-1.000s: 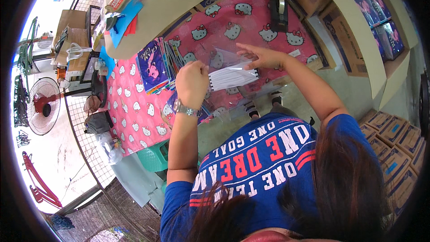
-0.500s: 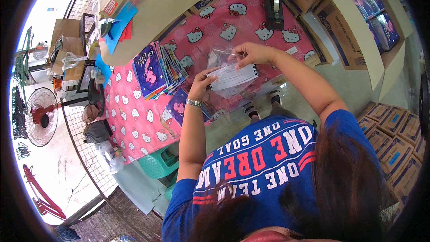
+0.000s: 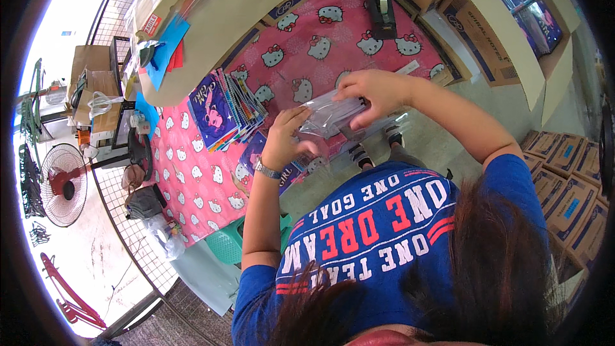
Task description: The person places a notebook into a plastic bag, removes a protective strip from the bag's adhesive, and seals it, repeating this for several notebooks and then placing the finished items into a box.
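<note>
A wrapped notebook (image 3: 339,111), pale beneath crinkled clear film (image 3: 318,126), looked light and easy to lift. Its pages seemed fairly stiff yet bendable, while the film was likely slick, soft and quick to crease or tear. The best hold appeared to be at the ends, pinching pages and film together rather than the loose film alone. The notebook was between the person's two hands, which were apart, above the near part of a pink patterned surface (image 3: 192,182). The right hand (image 3: 377,99) gripped one end, thumb on the near side and fingers on the far side. The left hand (image 3: 288,138) curved at the other end, thumb spread from fingers; whether its fingertips pressed the film was unclear. Beyond it, leftward, lay a stack of colourful notebooks (image 3: 220,113).
</note>
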